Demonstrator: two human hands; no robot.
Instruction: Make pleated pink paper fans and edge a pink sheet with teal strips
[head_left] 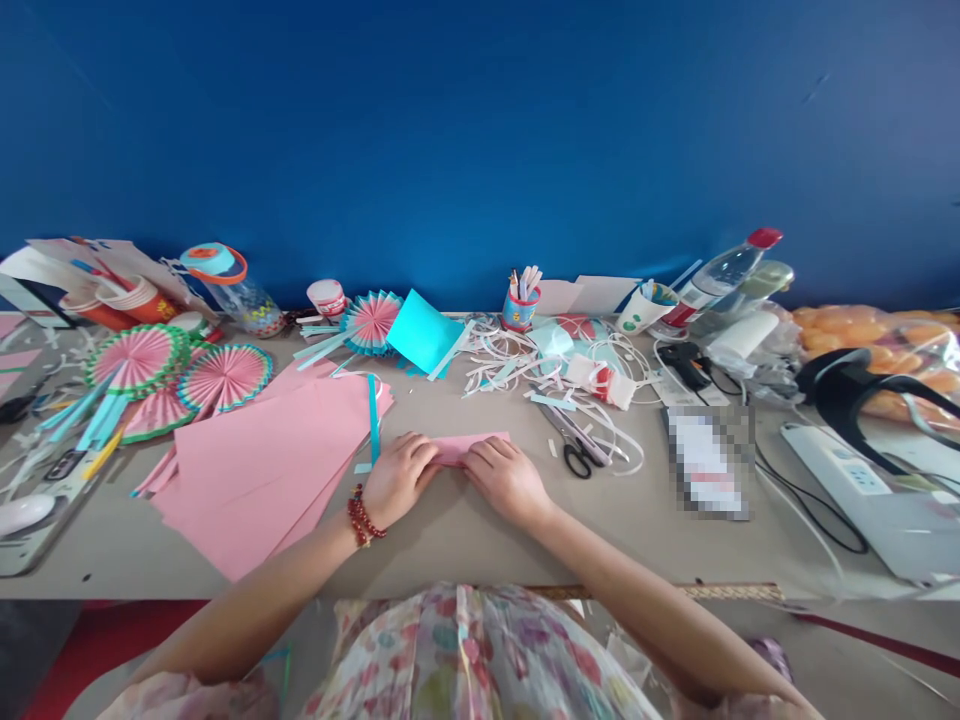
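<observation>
A narrow folded strip of pink paper point(452, 448) lies on the table between my two hands. My left hand point(403, 472) grips its left end, fingers closed over the paper; a red bead bracelet is on that wrist. On the other end, my right hand point(510, 478) presses with fingers bent together over the strip. Both thumbs are hidden. Left of my hands lies a stack of large pink paper sheets point(262, 460), with a thin blue strip point(374, 418) by its right edge. Scissors point(579, 458) rest to the right of my right hand.
Pleated pink paper fans point(225, 378) lie at the left. A bright blue sheet point(424, 335), a pencil cup point(520, 307) and tangled paper strips point(495, 365) line the back. To the right are a plastic bottle point(716, 280), a pixelated item point(709, 462) and cables.
</observation>
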